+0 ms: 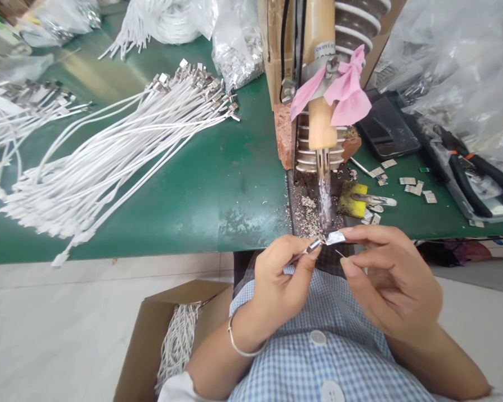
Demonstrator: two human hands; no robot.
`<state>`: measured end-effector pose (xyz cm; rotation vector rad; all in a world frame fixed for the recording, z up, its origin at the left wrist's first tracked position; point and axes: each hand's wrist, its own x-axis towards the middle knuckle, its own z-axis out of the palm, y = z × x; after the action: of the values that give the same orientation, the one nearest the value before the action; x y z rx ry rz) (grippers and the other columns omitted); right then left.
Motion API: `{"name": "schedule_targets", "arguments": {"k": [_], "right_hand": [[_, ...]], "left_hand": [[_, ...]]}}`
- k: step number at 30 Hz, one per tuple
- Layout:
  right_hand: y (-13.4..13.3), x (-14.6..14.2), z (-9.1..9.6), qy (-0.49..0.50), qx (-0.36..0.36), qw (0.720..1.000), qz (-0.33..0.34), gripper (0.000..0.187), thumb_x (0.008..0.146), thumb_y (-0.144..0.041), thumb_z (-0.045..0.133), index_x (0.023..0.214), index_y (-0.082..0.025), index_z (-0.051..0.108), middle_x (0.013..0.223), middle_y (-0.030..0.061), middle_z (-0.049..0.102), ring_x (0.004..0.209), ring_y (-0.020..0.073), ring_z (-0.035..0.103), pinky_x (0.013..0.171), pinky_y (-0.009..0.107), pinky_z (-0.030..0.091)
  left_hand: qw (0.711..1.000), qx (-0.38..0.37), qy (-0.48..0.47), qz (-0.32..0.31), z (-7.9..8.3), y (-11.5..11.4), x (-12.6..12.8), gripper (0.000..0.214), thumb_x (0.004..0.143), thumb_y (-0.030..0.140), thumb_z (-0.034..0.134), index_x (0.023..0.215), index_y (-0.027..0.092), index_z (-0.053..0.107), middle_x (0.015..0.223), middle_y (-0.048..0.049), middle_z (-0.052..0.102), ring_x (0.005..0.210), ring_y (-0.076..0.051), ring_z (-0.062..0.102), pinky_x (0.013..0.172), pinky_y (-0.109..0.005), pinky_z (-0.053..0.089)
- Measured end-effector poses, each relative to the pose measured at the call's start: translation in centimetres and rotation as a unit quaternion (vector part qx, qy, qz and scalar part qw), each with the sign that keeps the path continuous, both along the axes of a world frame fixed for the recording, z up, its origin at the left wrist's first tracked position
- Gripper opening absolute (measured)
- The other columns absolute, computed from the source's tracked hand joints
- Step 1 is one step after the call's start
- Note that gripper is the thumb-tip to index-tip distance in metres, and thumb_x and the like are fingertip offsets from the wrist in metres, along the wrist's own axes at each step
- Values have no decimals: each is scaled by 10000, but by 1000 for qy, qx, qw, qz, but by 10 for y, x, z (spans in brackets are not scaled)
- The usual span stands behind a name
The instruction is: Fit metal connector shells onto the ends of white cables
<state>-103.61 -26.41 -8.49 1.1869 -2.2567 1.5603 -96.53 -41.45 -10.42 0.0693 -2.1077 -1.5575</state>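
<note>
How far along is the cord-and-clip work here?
Looks done: a pile of clipped white cords on the table. In hand: left hand and right hand pinch a metal clip at the soldering iron tip. Likely left: cords in the cardboard box, loose clips.

The left hand (276, 282) covers most of the metal clip (315, 244); the pliers (461, 178) run off the right edge.

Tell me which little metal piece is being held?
The metal piece pinched between the left hand and right hand, just below the soldering iron. The other pieces lie loose on the green table.
</note>
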Motion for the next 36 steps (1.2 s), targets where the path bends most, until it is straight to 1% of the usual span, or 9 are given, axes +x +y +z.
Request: {"name": "schedule_targets", "arguments": {"k": [4, 9, 13, 22, 26, 28, 31, 36], "right_hand": [[-1, 0, -1, 5, -2, 1000, -5, 170, 776, -15, 613, 890, -136, 575, 1136, 82, 604, 1010, 140, 599, 876, 289, 514], [0, 0, -1, 5, -6, 1000, -8, 171, 780, -31, 616, 896, -151, 576, 1130, 81, 610, 1005, 159, 603, 871, 326, 530], [2, 0, -2, 2, -5, 1000, -18, 174, 785, -48, 615, 903, -172, 584, 1121, 82, 618, 972, 179, 611, 833, 351, 537], [3, 1, -6, -9, -4, 1000, -10, 175, 765, -36, 625, 892, -146, 577, 1132, 90, 606, 992, 171, 616, 827, 320, 533], [1, 0, -5, -7, -5, 1000, -10, 178, 772, -35, 620, 899, -153, 581, 1120, 95, 613, 994, 176, 610, 849, 336, 533], [-1, -1, -5, -6, -2, 1000, -15, 179, 777, -40, 622, 905, -160, 585, 1112, 96, 616, 983, 178, 609, 828, 338, 540], [-4, -2, -4, -6, 4, 1000, -20, 179, 780, -46, 625, 906, -167, 584, 1095, 83, 615, 967, 168, 609, 806, 324, 545], [-8, -2, -3, -3, 2, 1000, -25, 181, 777, -34, 626, 898, -160, 579, 1071, 68, 599, 980, 146, 600, 847, 299, 527]], "left_hand": [[1000, 7, -8, -2, -1, 0, 0, 141, 870, 50, 604, 956, 162, 593, 800, 14, 621, 696, -48, 559, 638, -162, 450], [1000, 1, -2, -3, -2, 0, 0, 148, 870, 54, 603, 967, 166, 594, 802, 12, 620, 690, -51, 555, 634, -169, 450], [1000, 4, -5, -7, -2, 1, -2, 141, 871, 57, 603, 961, 165, 589, 801, 6, 628, 696, -56, 567, 629, -166, 456], [1000, 9, -11, -6, -4, 1, 0, 142, 869, 57, 605, 959, 165, 589, 810, 5, 626, 696, -57, 570, 629, -165, 461], [1000, 14, -4, -4, -3, 0, 1, 136, 859, 49, 611, 938, 158, 587, 788, 9, 606, 674, -53, 552, 612, -164, 453], [1000, 14, -4, -5, -2, 0, 1, 143, 858, 46, 612, 943, 158, 590, 785, 9, 606, 673, -52, 548, 612, -163, 450], [1000, 13, -5, -7, -1, 0, 2, 148, 858, 44, 612, 954, 156, 595, 782, 8, 609, 679, -52, 551, 615, -161, 449], [1000, 21, -3, -10, -1, 0, 3, 146, 862, 41, 604, 948, 158, 592, 780, 3, 611, 674, -56, 549, 615, -170, 453]]}}
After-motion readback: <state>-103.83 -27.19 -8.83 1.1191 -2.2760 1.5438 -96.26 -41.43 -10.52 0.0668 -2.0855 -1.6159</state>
